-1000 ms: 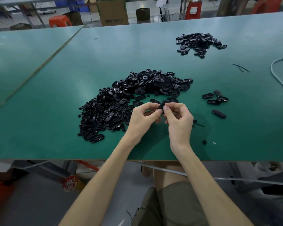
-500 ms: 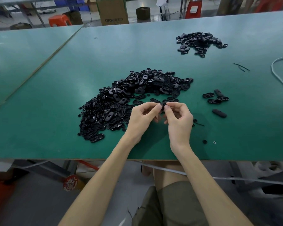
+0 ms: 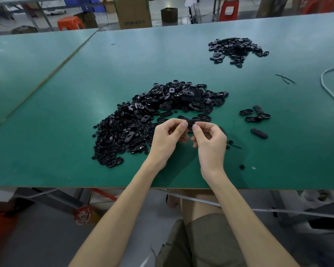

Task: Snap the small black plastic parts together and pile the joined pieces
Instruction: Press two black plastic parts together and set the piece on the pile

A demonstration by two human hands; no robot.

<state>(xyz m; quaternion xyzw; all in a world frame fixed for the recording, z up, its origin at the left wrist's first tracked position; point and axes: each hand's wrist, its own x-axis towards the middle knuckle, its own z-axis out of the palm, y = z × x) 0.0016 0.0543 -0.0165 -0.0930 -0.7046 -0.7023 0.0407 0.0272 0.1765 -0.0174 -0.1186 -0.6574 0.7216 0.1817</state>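
Both thumbs have drawn closer on the black part (image 3: 191, 121), which now lies flatter between them.

Left hand (image 3: 167, 139) and right hand (image 3: 210, 143) each pinch one end of it at the fingertips, just above the table (image 3: 66, 151). I cannot tell whether the halves are seated. Uneven thumb pressure could pop it loose into the loose heap (image 3: 162, 112) just past the knuckles, where it would be lost among the unjoined parts.
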